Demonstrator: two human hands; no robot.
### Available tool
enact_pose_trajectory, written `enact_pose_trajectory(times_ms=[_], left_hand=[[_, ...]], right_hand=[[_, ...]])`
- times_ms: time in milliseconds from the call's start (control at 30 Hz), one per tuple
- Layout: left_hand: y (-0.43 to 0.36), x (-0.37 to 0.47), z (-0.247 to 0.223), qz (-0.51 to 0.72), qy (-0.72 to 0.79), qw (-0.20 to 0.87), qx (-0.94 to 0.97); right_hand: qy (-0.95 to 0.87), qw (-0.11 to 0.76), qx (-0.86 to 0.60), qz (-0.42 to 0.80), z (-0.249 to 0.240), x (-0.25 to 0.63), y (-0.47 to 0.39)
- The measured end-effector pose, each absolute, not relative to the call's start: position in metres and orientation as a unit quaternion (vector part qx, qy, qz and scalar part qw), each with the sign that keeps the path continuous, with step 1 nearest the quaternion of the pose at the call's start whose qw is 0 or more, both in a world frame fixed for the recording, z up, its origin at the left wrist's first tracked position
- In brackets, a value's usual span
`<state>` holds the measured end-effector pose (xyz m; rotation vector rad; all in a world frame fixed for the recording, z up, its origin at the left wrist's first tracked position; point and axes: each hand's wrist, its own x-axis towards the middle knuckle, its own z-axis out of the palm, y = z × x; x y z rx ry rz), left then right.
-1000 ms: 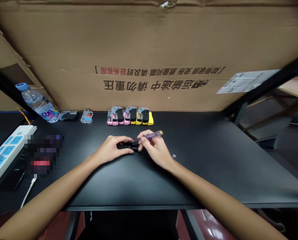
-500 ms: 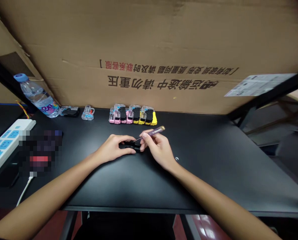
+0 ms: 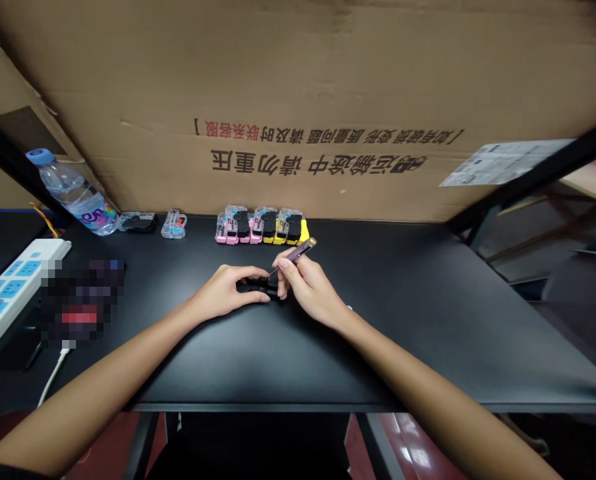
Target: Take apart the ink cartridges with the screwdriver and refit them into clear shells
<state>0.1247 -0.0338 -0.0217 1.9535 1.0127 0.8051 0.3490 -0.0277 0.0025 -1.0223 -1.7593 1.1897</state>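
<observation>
My left hand (image 3: 223, 292) lies on the black desk, with thumb and fingers closed around a small black plastic part (image 3: 259, 287). Its exact kind cannot be made out, since fingers cover both ends. In my right hand (image 3: 309, 287) is a slim screwdriver (image 3: 298, 251) with a purple-grey handle and a gold end cap, held like a pen. The shaft slants down to the left, and its tip is at the upper edge of the black part. Fingertips of my right hand are also at the part's right end.
Several clear-and-black cases with pink and yellow pieces (image 3: 262, 227) stand in a row against the cardboard (image 3: 328, 80). Farther left are a clear case (image 3: 174, 225), a black-and-clear case (image 3: 138, 222), a leaning water bottle (image 3: 78, 193), a white power strip (image 3: 23, 280) and a white cable (image 3: 53, 377).
The screwdriver has tilted more steeply, and its handle end has shifted left with my right hand. My left hand keeps the black part in about the same place. The view has shifted slightly.
</observation>
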Motion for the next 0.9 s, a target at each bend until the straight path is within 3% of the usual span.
enact_pose_trajectory(times_ms=[333, 667, 900], left_hand=[[-0.033, 0.125, -0.021, 0.311, 0.388, 0.394, 0.773], [-0.033, 0.126, -0.022, 0.311, 0.400, 0.391, 0.768], [-0.034, 0.127, -0.023, 0.316, 0.404, 0.392, 0.764]], right_hand=[[-0.759, 0.337, -0.383, 0.405, 0.008, 0.348, -0.025], [-0.628, 0.373, -0.398, 0.555, -0.007, 0.348, -0.012], [-0.608, 0.380, -0.390, 0.577, -0.010, 0.350, -0.010]])
